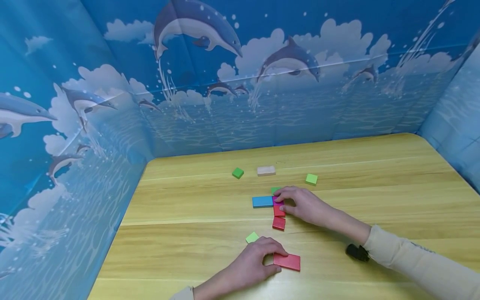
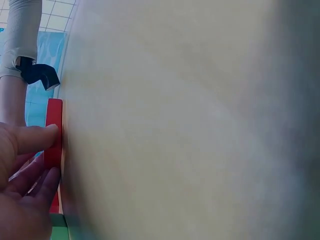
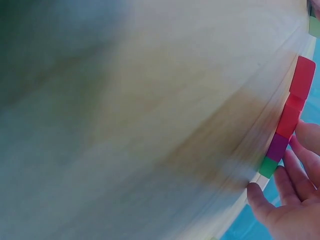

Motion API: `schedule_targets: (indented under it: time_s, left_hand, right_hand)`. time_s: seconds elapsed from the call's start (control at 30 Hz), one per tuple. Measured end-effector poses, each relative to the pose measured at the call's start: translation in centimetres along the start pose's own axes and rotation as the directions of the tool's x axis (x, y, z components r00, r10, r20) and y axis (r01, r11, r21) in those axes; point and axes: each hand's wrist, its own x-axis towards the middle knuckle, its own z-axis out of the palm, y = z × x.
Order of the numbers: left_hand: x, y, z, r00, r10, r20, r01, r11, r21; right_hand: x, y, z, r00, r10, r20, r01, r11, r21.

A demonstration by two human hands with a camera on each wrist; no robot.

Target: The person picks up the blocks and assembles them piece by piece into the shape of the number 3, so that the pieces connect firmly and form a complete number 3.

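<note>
My left hand (image 1: 255,260) pinches the left end of a long red block (image 1: 289,262) lying flat on the table. In the left wrist view, thumb and fingertips meet the sides of this red block (image 2: 53,117). My right hand (image 1: 305,204) curls over a column of small blocks, its fingers on a purple block (image 3: 278,147) and its thumb against a red block (image 3: 288,119). A green block (image 3: 268,167) caps the column's far end. Left of the purple one, a long blue block (image 1: 262,202) adjoins it. Nearest me, another red block (image 1: 278,223) sits slightly askew.
A light green block (image 1: 252,237) lies beside the left hand. Farther back are a green block (image 1: 238,173), a pale wooden block (image 1: 266,171) and a lime block (image 1: 311,179). A black wrist camera (image 1: 357,252) hangs under the right sleeve. Dolphin-print cloth (image 1: 240,112) borders the table.
</note>
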Motion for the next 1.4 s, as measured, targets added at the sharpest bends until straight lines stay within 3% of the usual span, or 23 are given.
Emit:
schedule_targets:
  time_s: [0.33, 0.8, 0.97, 1.17, 1.4]
  left_hand:
    - [0.1, 0.1, -0.3, 1.000, -0.020, 0.000, 0.020, 0.998, -0.054]
    - [0.7, -0.3, -2.7, 0.987, -0.113, -0.111, 0.099, 0.988, -0.121]
    - [0.6, -0.5, -3.3, 0.969, -0.205, -0.140, 0.179, 0.967, -0.183]
    - [0.8, -1.3, -3.9, 0.930, -0.324, -0.171, 0.263, 0.915, -0.306]
    - [1.1, -2.9, -4.4, 0.902, -0.383, -0.199, 0.311, 0.896, -0.316]
  right_hand:
    - [0.0, 0.0, 0.0, 1.000, 0.004, 0.001, -0.004, 1.000, -0.006]
    - [0.0, -0.1, 0.0, 1.000, 0.007, 0.000, -0.007, 1.000, -0.013]
    - [0.0, -0.1, 0.1, 1.000, 0.007, -0.004, -0.007, 1.000, -0.011]
    - [0.0, -0.1, 0.2, 1.000, 0.010, -0.008, -0.010, 1.000, -0.019]
    - [0.0, 0.0, 0.2, 1.000, 0.014, -0.009, -0.014, 1.000, -0.021]
